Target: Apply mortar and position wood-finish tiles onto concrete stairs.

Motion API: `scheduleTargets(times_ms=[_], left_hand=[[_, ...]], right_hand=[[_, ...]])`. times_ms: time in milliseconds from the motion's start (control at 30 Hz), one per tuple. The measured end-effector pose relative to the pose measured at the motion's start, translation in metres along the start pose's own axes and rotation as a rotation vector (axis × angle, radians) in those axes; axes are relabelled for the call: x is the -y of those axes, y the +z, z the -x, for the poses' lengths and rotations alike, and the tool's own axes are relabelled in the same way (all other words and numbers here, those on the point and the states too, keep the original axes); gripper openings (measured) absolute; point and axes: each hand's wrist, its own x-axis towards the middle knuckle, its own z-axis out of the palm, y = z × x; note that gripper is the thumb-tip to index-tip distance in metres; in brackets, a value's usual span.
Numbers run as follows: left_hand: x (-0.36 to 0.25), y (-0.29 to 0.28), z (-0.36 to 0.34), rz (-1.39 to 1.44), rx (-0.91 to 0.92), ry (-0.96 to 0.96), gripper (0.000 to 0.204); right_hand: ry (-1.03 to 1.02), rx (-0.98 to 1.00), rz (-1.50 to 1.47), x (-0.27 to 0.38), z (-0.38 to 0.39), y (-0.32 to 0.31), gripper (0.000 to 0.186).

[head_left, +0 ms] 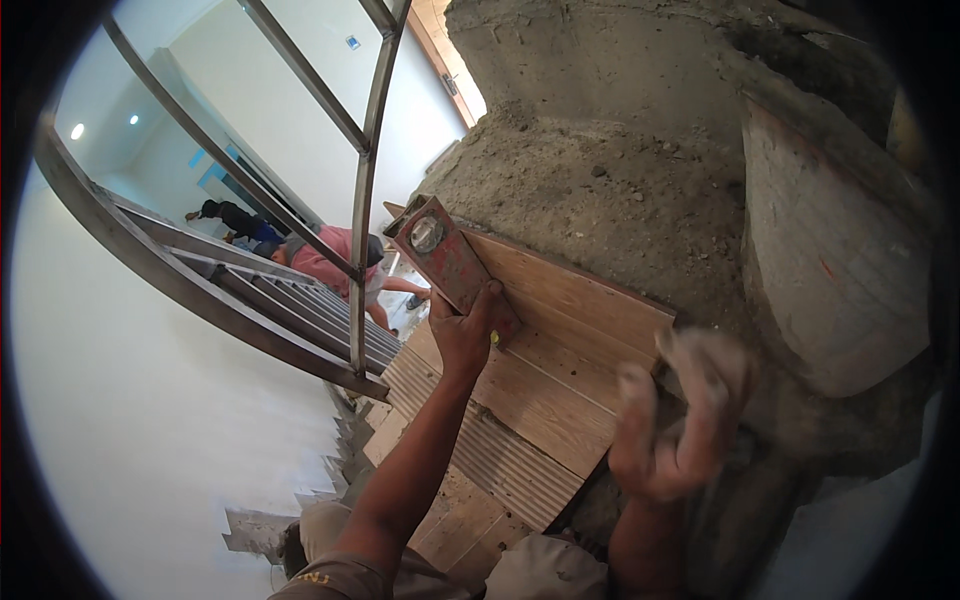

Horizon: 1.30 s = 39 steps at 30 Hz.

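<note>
My left hand (464, 330) grips a short, worn red spirit level (442, 258) with a round vial window near its upper end. The level stands tilted in the picture, against the upright wood-look tile (570, 295) of a stair step. Its lower end meets the flat wood-look tread tile (545, 400). Off to the right of the tiles, my right hand (680, 410) is raised with its thumb apart and the other fingers bent. Motion smears those fingers, so whether they hold anything cannot be made out.
Rough mortar (610, 180) covers the step above. A dusty pale curved panel (830, 250) stands at the right. On the left, a metal railing (365, 200) borders the stairs along a white wall (150, 380). Below, a person in a pink shirt (325, 262) bends over; another person (240, 222) is farther off.
</note>
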Motion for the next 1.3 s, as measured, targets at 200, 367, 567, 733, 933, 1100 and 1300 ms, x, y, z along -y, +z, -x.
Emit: scheduleTargets(times_ms=[200,367,567,733,933,1100,1300], left_hand=[[0.006,0.005,0.007,-0.050,0.057,-0.069,0.039],[0.019,0.000,0.003,-0.057,0.072,0.141,0.041],[0.016,-0.001,0.006,-0.084,0.090,0.098,0.042],[0.017,0.001,0.011,-0.084,0.109,0.064,0.042],[0.037,0.000,0.014,-0.022,0.051,0.015,0.043],[0.034,0.001,0.015,-0.095,0.091,0.022,0.049],[0.037,-0.001,0.012,-0.023,0.079,0.017,0.051]], right_hand=[[-0.051,0.379,0.211,0.015,-0.049,0.053,0.037],[-0.036,0.692,0.360,0.016,-0.046,0.117,0.023],[-0.004,0.733,0.362,0.010,-0.050,0.148,0.023],[-0.012,0.698,0.317,0.006,-0.053,0.148,0.021],[0.026,0.750,0.309,0.011,-0.054,0.148,0.019],[0.108,0.849,0.222,0.007,-0.060,0.148,0.018],[0.151,0.928,0.204,0.013,-0.067,0.141,0.024]])
